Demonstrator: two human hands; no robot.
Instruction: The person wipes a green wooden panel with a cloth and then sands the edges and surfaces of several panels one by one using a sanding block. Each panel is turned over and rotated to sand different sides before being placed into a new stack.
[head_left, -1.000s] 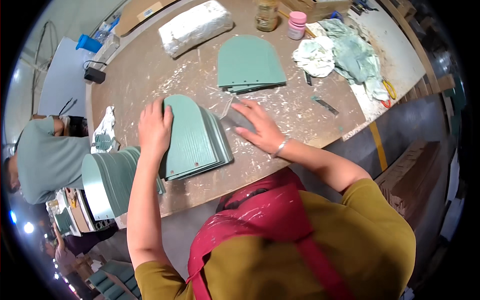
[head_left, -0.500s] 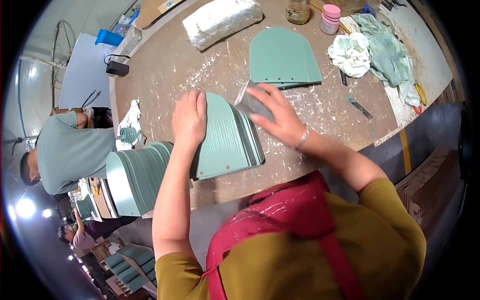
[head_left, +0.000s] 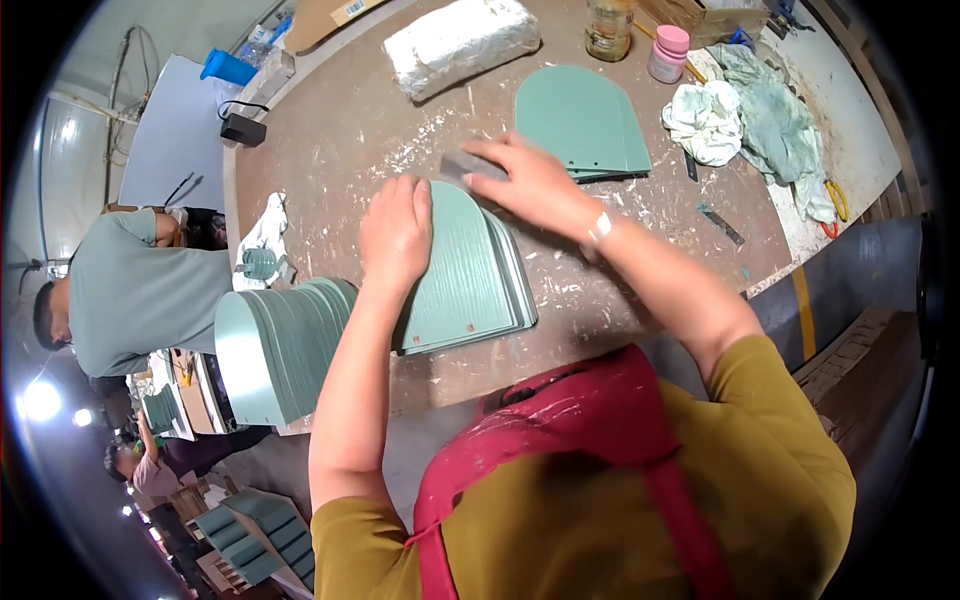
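A small stack of green, round-topped panels [head_left: 462, 265] lies at the table's near edge, its top panel showing a wood-grain face and small holes along the straight end. My left hand [head_left: 397, 232] rests flat on the left side of that panel, fingers extended toward the curved end. Just beyond the curve, my right hand [head_left: 530, 188] grips a grey sanding block [head_left: 472, 168], slightly blurred by motion. Whether the block touches the panel's edge, I cannot tell. More green panels [head_left: 575, 118] lie farther back, right of the block.
A row of upright green panels [head_left: 285, 350] stands left of my forearm. At the back are a white wrapped bundle [head_left: 462, 45], a glass jar [head_left: 609, 30] and a pink bottle [head_left: 668, 55]. Rags [head_left: 770, 110] and scissors [head_left: 836, 203] lie right. A co-worker [head_left: 150, 290] bends at the left.
My right hand has carried the sanding block from the panel's right curve leftward and away, past the top of the arc. The left hand stays on the panel; the whole view has shifted slightly.
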